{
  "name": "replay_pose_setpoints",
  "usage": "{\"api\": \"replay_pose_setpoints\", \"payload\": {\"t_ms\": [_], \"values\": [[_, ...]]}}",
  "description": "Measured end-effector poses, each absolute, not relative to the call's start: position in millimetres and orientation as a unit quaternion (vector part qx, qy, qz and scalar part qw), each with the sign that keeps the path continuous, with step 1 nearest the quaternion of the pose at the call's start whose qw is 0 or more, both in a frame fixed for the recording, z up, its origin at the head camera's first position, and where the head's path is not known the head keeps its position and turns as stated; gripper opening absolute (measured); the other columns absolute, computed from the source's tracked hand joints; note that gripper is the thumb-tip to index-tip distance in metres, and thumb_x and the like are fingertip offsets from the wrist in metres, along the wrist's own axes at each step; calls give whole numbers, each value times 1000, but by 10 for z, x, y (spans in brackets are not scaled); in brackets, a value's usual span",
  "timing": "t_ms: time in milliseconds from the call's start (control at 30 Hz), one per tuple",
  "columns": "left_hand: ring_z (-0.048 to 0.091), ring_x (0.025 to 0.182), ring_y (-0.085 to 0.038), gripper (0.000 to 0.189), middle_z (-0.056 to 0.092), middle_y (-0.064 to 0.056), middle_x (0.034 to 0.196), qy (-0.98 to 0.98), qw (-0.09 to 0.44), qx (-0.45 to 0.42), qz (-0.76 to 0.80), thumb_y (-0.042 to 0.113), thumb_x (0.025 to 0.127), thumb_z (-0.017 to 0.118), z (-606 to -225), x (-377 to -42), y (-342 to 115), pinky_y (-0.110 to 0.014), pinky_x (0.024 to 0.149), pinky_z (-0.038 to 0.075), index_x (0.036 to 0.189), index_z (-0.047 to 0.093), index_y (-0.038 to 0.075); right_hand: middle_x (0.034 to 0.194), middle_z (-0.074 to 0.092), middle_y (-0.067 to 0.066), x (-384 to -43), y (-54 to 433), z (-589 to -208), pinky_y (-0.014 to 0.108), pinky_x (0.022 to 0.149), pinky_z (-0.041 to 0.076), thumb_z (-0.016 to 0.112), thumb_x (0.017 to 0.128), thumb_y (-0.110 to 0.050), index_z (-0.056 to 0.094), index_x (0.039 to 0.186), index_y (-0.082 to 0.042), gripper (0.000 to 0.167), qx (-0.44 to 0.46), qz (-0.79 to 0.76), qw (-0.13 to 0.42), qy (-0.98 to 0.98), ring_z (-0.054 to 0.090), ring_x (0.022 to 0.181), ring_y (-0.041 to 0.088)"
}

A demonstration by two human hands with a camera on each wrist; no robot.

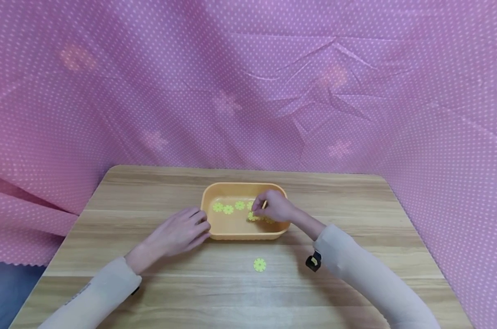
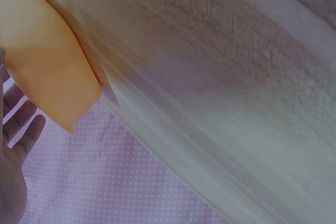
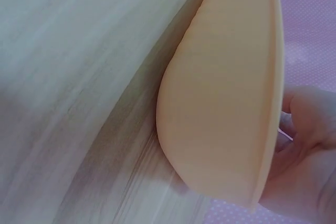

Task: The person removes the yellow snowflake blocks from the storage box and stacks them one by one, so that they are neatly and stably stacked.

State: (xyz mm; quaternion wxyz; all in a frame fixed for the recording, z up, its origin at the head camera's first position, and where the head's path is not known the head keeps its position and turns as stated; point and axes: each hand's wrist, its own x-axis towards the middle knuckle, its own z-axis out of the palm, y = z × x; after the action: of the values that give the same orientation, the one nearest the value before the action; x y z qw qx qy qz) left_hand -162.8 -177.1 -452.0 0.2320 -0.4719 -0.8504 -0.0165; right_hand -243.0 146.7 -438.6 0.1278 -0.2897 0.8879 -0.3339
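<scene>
A shallow orange-yellow plastic tub (image 1: 232, 236) stands on the table with several yellow-green interlocking building discs (image 1: 228, 209), notched like flowers, on its floor. Reaching over the tub's right end, my right hand (image 1: 275, 206) has thumb and forefinger pinched at one notched disc (image 1: 252, 216) inside. In the right wrist view, the tub wall hides the right fingertips. At the tub's left end, my left hand (image 1: 187, 230) rests its fingers against the rim, and the left wrist view shows those fingers (image 2: 32, 132) loosely spread. One more disc (image 1: 259, 265) lies on the wood in front of the tub.
The wood-grain table (image 1: 150, 192) has rounded back corners. A pink dotted curtain (image 1: 248, 114) hangs behind it and along both sides. Something blue (image 1: 10, 292) shows beyond the table's left edge. A small black device (image 1: 313, 262) is strapped at the right wrist.
</scene>
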Motion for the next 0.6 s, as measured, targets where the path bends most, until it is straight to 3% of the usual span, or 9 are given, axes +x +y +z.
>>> {"api": "replay_pose_setpoints", "payload": {"t_ms": [600], "values": [[61, 93, -18, 16, 66, -1, 98, -846, 243, -475, -16, 30, 92, 78, -4543, -1631, -1784, -34, 84, 58, 97, 70, 17, 91, 76, 9, -2230, 1608, -4214, 19, 60, 49, 78, 93, -9, 77, 94, -4, 5, -220, -401, 117, 881, 58, 67, 8]]}}
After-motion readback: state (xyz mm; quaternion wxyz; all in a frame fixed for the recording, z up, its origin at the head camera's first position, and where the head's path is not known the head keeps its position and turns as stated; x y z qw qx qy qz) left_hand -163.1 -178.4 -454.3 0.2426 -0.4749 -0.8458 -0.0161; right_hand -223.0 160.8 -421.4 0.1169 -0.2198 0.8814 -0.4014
